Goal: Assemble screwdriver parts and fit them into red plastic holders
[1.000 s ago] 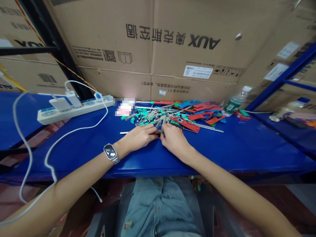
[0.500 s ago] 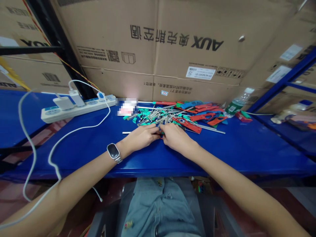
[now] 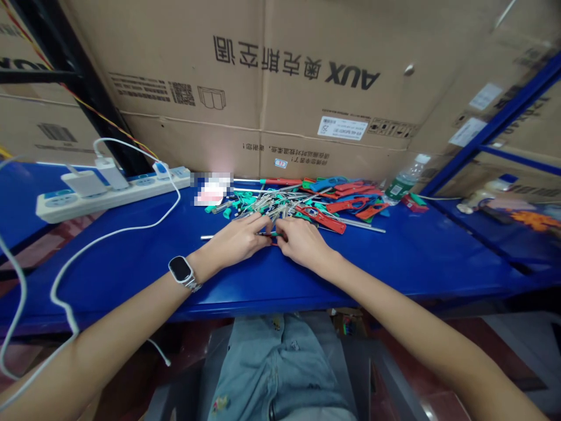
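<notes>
My left hand [image 3: 248, 237] and my right hand [image 3: 302, 241] meet over the front of the pile, fingers closed around a long-nose lighter [image 3: 275, 234]. Its metal tube [image 3: 207, 237] sticks out to the left beyond my left hand. Green and red bits show between my fingertips; the rest is covered. Just behind my hands lies a heap of small metal and green plastic parts [image 3: 263, 203]. Red lighter handles [image 3: 322, 218] lie to the right of it, with blue handles [image 3: 326, 184] among them.
A white power strip [image 3: 114, 193] with plugged-in chargers stands at left, its white cable [image 3: 131, 233] crossing the blue table [image 3: 394, 263]. A plastic bottle [image 3: 405, 180] stands at right beside a small red box [image 3: 414, 203]. A large cardboard box [image 3: 175, 134] rises behind.
The view has shifted, so everything sits a little further left. My hands stay together on the lighter, with a slightly wider gap between the fingertips showing its green part.
</notes>
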Demonstrator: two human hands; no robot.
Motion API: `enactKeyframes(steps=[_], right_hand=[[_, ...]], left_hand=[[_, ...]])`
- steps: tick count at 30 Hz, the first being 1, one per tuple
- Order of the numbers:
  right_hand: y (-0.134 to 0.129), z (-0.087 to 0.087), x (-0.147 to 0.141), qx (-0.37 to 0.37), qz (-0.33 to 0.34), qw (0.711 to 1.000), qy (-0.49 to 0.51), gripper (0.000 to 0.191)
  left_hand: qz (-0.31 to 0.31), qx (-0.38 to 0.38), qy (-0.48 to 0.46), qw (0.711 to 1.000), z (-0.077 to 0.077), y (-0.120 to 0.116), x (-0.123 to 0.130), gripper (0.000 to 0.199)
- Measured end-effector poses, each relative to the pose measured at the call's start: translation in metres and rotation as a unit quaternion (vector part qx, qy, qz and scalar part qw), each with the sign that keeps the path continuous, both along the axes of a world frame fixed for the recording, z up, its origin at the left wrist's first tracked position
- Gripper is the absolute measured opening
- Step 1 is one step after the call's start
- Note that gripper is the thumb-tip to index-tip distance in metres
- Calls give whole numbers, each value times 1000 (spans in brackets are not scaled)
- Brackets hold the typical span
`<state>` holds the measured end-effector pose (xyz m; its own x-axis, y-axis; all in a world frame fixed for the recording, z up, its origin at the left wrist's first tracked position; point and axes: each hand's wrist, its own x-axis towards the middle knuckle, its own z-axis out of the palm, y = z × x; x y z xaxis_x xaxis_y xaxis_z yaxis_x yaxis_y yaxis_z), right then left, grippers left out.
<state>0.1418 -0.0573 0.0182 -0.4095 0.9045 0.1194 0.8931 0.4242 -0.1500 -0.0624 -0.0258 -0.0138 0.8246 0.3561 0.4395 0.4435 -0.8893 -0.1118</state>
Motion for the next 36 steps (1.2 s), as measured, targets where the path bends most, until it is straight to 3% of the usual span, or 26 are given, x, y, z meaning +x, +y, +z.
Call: enactKeyframes(steps=[10, 20, 25, 36], right_hand=[[-5, 5, -7, -1, 16, 999, -30, 29], [-7, -3, -7, 12, 3, 1000, -25, 29], [-2, 3, -4, -7, 31, 999, -16, 28], [-6, 8, -12, -2, 35, 995, -96, 30]], left_hand=[[-11, -15, -7, 1000, -1, 0, 1, 41], [1, 8, 22, 1000, -3, 0, 1, 37], [-20, 1, -7, 1000, -2, 0, 2, 39], [-17, -22, -34, 999, -5, 0, 2, 35]])
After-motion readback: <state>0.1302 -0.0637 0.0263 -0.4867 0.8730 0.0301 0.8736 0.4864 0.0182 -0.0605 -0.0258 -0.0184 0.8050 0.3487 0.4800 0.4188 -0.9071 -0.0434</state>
